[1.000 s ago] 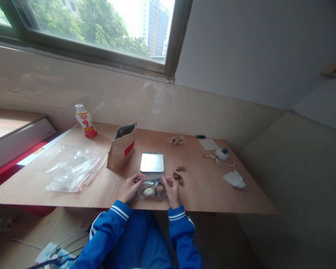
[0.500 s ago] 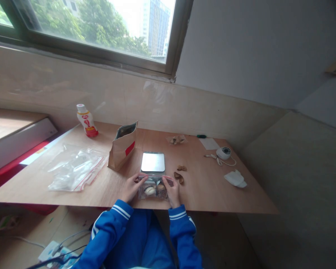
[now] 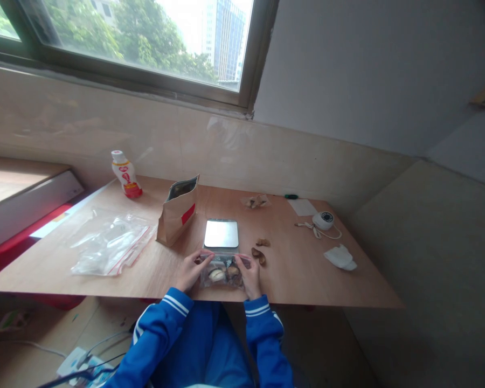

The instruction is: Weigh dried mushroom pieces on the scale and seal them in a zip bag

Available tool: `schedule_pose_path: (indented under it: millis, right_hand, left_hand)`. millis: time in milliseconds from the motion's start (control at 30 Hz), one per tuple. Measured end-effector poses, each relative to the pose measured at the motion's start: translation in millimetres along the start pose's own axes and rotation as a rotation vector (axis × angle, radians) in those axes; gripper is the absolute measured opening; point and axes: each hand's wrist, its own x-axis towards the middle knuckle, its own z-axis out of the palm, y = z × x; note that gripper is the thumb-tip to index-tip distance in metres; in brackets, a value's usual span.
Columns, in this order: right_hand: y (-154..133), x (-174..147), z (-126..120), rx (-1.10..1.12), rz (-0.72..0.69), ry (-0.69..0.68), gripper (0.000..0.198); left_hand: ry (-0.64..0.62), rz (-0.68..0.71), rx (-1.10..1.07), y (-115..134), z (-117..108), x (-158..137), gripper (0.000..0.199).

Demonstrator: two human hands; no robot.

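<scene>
A small clear zip bag holds several brown and pale pieces that look like dried mushrooms. My left hand pinches its top edge at the left corner, and my right hand pinches the same edge at the right. Just beyond the bag lies a digital scale with a bare silver plate; its near end is partly hidden by the bag. Right of the scale are two loose dried mushroom pieces, close to my right hand.
An open kraft paper pouch stands left of the scale, with flat clear zip bags and a drink bottle farther left. At the back is another filled clear bag. A white camera and crumpled tissue lie right.
Almost nothing differs. Both hands keep their pinch on the bag's top edge, and the whole view has shifted very slightly.
</scene>
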Motion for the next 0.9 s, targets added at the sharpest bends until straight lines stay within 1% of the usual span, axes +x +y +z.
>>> schedule_pose_path:
  millis: [167,267,333,400,433,500,600,700,800,900]
  right_hand:
    - [-4.5,-2.1,0.1,0.026,0.015,-0.038,0.035]
    - [-9.8,-5.5,-0.9,-0.018,-0.016,-0.044,0.042]
    - [-16.4,-8.4,-0.5,-0.148,-0.114,0.012,0.04]
    - [-26.0,-11.1,1.8,-0.367,-0.272,0.066,0.03]
    - [-31.7,-12.4,3.8,-0.485,-0.351,0.064,0.025]
    - [-43.8,-14.9,8.9,-0.679,-0.456,-0.017,0.018]
    - [-60.1,-19.4,16.4,-0.818,-0.491,-0.165,0.01]
    - [-70.9,-24.5,19.0,-0.831,-0.487,-0.244,0.007]
    - [-76.3,-28.1,16.6,-0.805,-0.472,-0.312,0.008]
    - [-78.1,-29.7,14.6,-0.796,-0.472,-0.309,0.012]
  left_hand:
    - [-0.004,-0.009,-0.037,3.7,-1.1,-0.8,0.039]
    - [0.015,0.004,-0.037,4.3,-1.9,-0.6,0.04]
    - [0.019,-0.001,-0.023,5.6,-1.6,-1.4,0.038]
    - [0.024,-0.016,-0.013,9.2,0.4,-3.7,0.036]
    - [0.032,-0.016,-0.016,12.2,2.1,-5.4,0.035]
    - [0.058,0.014,-0.04,20.2,6.6,-9.7,0.033]
    - [0.033,0.06,-0.083,34.1,12.6,-16.6,0.029]
    - [-0.039,0.082,-0.114,43.9,13.5,-21.7,0.027]
    - [-0.072,0.122,-0.098,48.2,10.1,-25.4,0.026]
    - [-0.09,0.169,-0.06,50.7,6.6,-28.3,0.026]
